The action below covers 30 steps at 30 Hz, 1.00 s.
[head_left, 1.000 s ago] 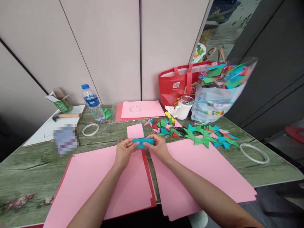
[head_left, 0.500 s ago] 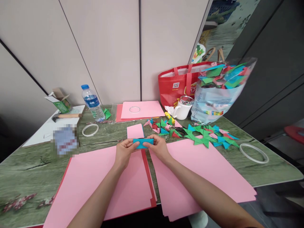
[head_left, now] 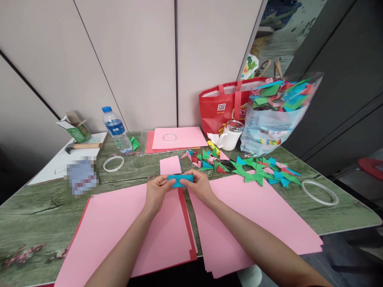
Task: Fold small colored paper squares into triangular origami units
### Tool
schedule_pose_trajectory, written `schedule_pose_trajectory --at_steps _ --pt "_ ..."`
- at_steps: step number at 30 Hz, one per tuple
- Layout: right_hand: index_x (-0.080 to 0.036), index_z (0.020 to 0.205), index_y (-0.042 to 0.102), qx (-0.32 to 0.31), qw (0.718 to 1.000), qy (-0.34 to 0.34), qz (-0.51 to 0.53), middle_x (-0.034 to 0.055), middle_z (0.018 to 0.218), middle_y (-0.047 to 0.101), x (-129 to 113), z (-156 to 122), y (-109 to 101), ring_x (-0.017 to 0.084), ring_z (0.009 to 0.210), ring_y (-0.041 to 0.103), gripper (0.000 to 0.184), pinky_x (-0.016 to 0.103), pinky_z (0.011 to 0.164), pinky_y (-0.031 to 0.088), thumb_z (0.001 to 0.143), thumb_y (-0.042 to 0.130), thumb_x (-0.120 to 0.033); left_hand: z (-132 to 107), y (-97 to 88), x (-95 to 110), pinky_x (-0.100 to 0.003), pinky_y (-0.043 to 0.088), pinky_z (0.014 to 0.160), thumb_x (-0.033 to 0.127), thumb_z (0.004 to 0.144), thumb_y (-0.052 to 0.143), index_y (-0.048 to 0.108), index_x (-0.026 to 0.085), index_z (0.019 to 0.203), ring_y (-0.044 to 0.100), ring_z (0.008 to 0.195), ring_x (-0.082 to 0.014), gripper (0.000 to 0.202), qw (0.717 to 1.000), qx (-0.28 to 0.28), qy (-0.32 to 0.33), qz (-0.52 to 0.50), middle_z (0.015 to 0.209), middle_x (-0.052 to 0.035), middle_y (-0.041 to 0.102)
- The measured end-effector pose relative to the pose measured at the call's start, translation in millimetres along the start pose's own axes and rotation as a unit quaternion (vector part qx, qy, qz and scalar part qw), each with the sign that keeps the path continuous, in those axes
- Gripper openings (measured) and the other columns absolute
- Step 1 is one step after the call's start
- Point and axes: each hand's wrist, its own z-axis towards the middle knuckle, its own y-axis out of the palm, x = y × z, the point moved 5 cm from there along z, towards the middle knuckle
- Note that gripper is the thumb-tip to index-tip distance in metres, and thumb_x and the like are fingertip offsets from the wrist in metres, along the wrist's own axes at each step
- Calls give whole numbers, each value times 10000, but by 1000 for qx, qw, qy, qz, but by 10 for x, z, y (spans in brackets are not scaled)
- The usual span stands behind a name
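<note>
the left hand and right hand are meeting near the middle of the counter, pinching the folded strip between them, one at each end. large paper sheets are lying under and before the hands, spreading out to both sides. a small paper square is lying just behind the strip. folded paper pieces are sitting scattered to the right of it. behind them a mug is standing, with a plastic bag to its right and a tote bag behind. a water bottle is standing at the back left, a tape ring lying before it.
</note>
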Motion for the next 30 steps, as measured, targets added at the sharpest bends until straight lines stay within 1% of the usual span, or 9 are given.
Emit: schedule_pose_trajectory --at_steps 4,15,18,23,26,30 --pt "-161 751 606 -2 1000 7 18 -5 661 579 18 7 6 123 572 519 209 249 548 431 611 676 -299 3 -5 -9 -379 543 686 272 554 754 672 111 782 661 652 -218 291 1000 6 1 0 717 -59 717" --pt "-162 765 606 -5 1000 13 25 2 665 589 45 11 10 128 580 529 226 250 543 450 604 681 -303 16 -22 -19 -376 537 711 251 549 755 678 119 771 657 650 -207 270 1000 10 2 0 709 -48 717" --pt "-166 765 608 -5 1000 13 22 1 662 593 45 11 7 132 581 533 234 255 547 456 600 682 -315 14 -21 -21 -375 541 682 266 542 757 678 116 774 655 651 -215 287 1000 13 -1 4 707 -53 715" --pt "-167 754 604 0 1000 18 24 -5 655 591 44 6 6 130 564 533 242 255 534 456 587 689 -320 18 -27 0 -338 529 668 265 533 759 670 119 754 646 662 -208 279 999 12 4 30 696 -54 707" --pt "-169 752 599 -5 999 23 30 -11 642 581 47 5 10 128 554 532 234 255 522 457 586 691 -307 20 -17 61 -299 516 666 245 545 751 654 135 774 642 685 -195 272 998 -12 21 64 730 -52 701" --pt "-175 767 596 -10 999 23 35 -3 671 606 43 5 10 142 581 557 255 269 539 474 578 698 -311 -7 55 179 -308 501 716 246 586 715 643 185 958 631 824 -221 383 990 -77 63 96 938 -73 686"
